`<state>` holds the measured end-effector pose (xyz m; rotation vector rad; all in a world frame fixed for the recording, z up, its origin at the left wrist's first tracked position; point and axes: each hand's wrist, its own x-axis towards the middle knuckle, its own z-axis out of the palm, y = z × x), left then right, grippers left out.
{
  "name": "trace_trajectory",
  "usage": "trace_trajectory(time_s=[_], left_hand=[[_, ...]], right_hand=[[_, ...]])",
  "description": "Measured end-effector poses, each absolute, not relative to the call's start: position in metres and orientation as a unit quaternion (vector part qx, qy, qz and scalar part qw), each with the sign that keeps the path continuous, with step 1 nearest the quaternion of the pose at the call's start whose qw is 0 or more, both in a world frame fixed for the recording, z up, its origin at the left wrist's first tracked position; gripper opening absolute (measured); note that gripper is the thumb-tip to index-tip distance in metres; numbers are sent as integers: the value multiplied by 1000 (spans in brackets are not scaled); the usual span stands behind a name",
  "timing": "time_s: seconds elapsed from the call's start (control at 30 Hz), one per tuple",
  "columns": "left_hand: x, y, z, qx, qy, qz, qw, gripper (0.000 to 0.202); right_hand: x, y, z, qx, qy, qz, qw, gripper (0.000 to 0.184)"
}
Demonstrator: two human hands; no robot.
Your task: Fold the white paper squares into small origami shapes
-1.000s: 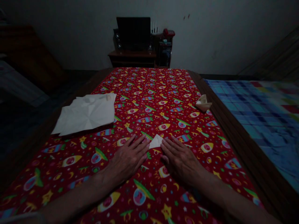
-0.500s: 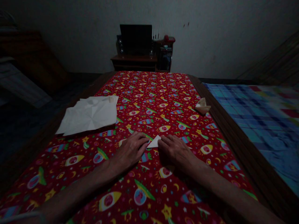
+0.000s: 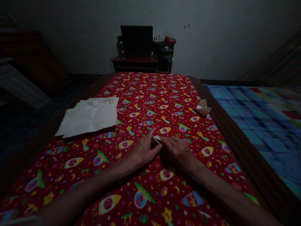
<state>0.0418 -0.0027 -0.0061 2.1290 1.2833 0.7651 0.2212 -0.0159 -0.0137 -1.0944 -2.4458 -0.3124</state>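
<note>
A small folded piece of white paper (image 3: 157,138) is between my hands above the red cloth, partly covered by fingers. My right hand (image 3: 178,150) is closed on its right side, fingertips pinched together. On the other side, my left hand (image 3: 144,150) has its thumb and index finger spread apart around the paper; the thumb tip lies close to the lower edge. The remaining left fingers are mostly hidden, and I cannot tell whether they touch the paper.
A stack of creased white sheets (image 3: 91,117) lies at the left on the patterned red tablecloth (image 3: 150,94). A folded brownish paper piece (image 3: 203,108) sits near the right edge. Beyond the table stand a dark monitor (image 3: 136,40) and a desk (image 3: 134,61). Blue checked bedding (image 3: 244,106) is at the right.
My left hand has moved right to the paper and its thumb and index finger have spread. Less of the white triangle shows now. My right hand stays nearly in place.
</note>
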Motion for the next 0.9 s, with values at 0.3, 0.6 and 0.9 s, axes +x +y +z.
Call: trace_trajectory(time_s=[0.3, 0.6, 0.9], left_hand=[[39, -5, -22, 834, 416, 323, 165, 47], [36, -5, -9, 864, 437, 221, 118, 45], [37, 3, -15, 860, 440, 212, 150, 47]], right_hand=[[217, -15, -20, -426, -847, -24, 316, 19], [215, -15, -12, -521, -797, 87, 293, 13], [214, -5, -10, -515, -804, 131, 268, 23]])
